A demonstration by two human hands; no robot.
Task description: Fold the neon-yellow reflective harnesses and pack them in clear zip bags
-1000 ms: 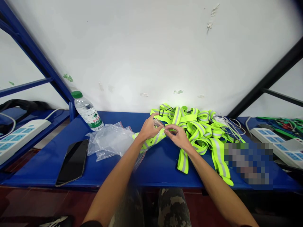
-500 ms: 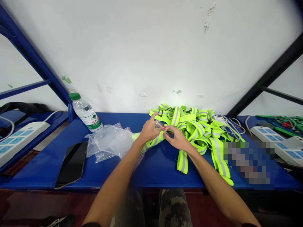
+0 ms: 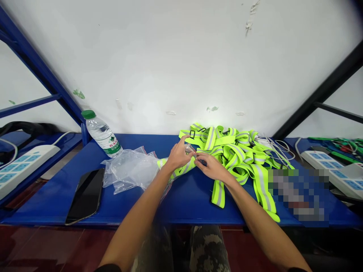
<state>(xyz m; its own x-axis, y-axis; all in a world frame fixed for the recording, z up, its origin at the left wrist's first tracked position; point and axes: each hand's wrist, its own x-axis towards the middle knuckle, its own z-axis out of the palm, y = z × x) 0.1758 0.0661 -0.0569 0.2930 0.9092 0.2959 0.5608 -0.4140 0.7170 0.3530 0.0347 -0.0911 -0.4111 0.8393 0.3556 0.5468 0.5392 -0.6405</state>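
My left hand [image 3: 178,155] and my right hand [image 3: 210,166] meet over the blue shelf [image 3: 187,200], fingers pinched together on a neon-yellow strap with a grey reflective stripe [image 3: 181,169]. A bit of clear plastic shows between my fingertips. Right behind my hands lies a tangled heap of the same reflective straps [image 3: 238,155], with one loose end [image 3: 219,193] hanging toward the shelf's front edge.
A pile of clear plastic bags [image 3: 129,170] lies left of my hands, a black phone [image 3: 86,194] nearer the front left, and a water bottle [image 3: 102,134] by the wall. White power strips sit at far left [image 3: 19,168] and far right [image 3: 331,170], with white cables [image 3: 276,147].
My hands have stayed pinched together on the strap; the right hand has shifted slightly lower and left. The view has barely moved.
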